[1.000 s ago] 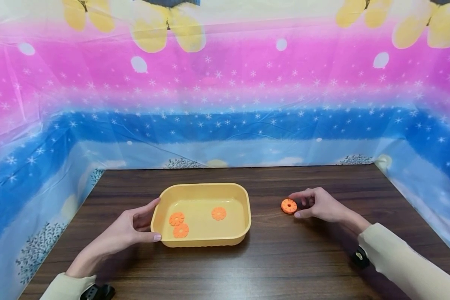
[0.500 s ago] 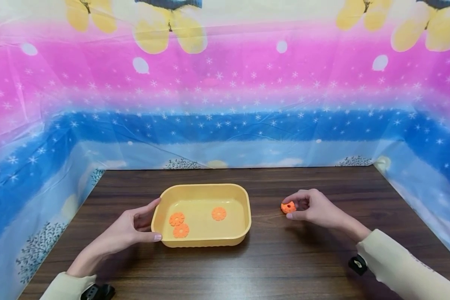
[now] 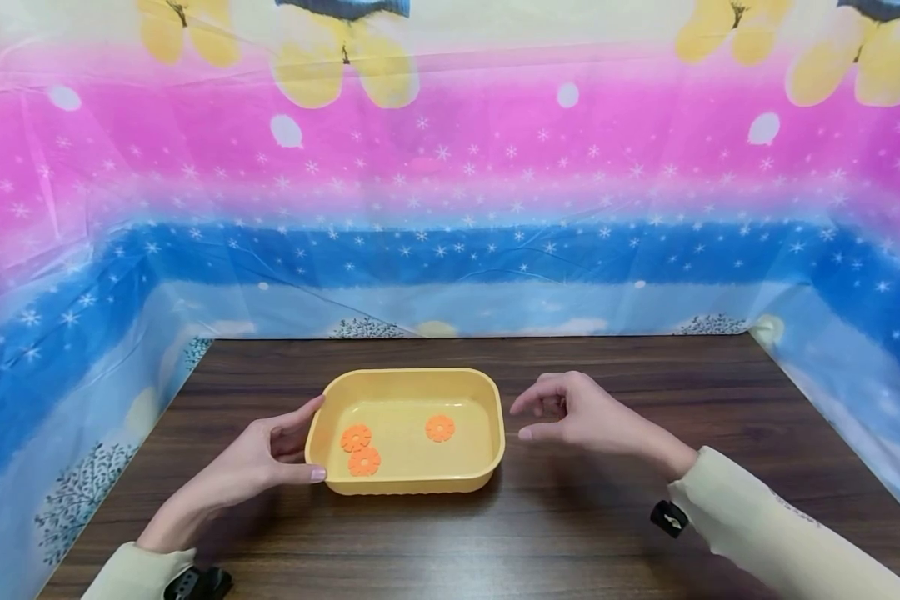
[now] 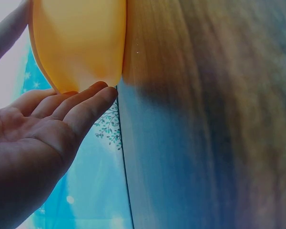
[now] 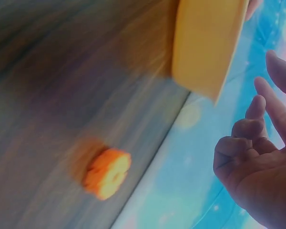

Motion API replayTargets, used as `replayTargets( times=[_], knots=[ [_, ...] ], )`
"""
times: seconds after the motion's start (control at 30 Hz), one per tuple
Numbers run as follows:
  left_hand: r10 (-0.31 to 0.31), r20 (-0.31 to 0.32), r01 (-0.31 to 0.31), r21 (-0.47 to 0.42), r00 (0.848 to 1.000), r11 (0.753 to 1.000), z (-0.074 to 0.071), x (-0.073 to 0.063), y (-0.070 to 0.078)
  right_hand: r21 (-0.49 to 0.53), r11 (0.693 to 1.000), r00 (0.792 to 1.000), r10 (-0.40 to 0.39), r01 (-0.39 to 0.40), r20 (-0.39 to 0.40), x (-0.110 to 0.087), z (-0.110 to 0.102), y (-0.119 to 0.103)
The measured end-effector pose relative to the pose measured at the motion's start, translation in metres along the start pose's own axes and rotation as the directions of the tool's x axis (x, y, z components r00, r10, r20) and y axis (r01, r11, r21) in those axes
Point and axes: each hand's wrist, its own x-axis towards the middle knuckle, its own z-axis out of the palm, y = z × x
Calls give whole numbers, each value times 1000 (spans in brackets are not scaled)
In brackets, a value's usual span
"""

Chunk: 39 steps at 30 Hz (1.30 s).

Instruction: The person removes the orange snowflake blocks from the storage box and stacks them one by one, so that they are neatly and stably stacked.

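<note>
On the table stands a shallow yellow plastic box (image 3: 408, 485), with three flat notched orange discs (image 3: 440, 428) on its floor. Two of the discs (image 3: 356, 437) overlap near the left end. My left hand (image 3: 251, 458) holds the box's left end, thumb at the front corner and fingers at the back one. In the left wrist view the fingers (image 4: 90, 107) lie along the yellow wall. Just right of the box, my right hand (image 3: 592, 417) hovers with loosely bent fingers and nothing between them. The right wrist view shows a thick orange notched piece (image 5: 108, 174) on the table; the right hand hides it from the head view.
The dark wood-grain table (image 3: 450, 542) ends at a printed cloth backdrop (image 3: 450, 250), pink and blue, which rises at the back and both sides. A black band (image 3: 669, 518) sits at the right wrist, another (image 3: 197, 583) at the left.
My right hand was at the thick orange piece on the right; it has moved left to the box, empty, and the piece stays on the table. The left hand keeps its place.
</note>
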Motion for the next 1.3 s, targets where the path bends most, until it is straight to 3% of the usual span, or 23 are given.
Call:
replayTargets(
  times=[0.3, 0.57, 0.9, 1.3],
  knots=[
    [11, -6, -11, 20, 1000, 1000, 0, 0, 0, 22, 996, 992, -84, 82, 89, 33, 10, -23],
    [5, -4, -5, 13, 1000, 1000, 0, 0, 0, 23, 996, 982, -93, 90, 167, 65, 24, -30],
    [-8, -13, 8, 33, 1000, 999, 0, 0, 1, -3, 990, 943, -136, 144, 303, 102, 45, -30],
    [-4, -13, 4, 25, 1000, 1000, 0, 0, 0, -26, 990, 909, -116, 139, 401, 120, 55, -26]
  ],
)
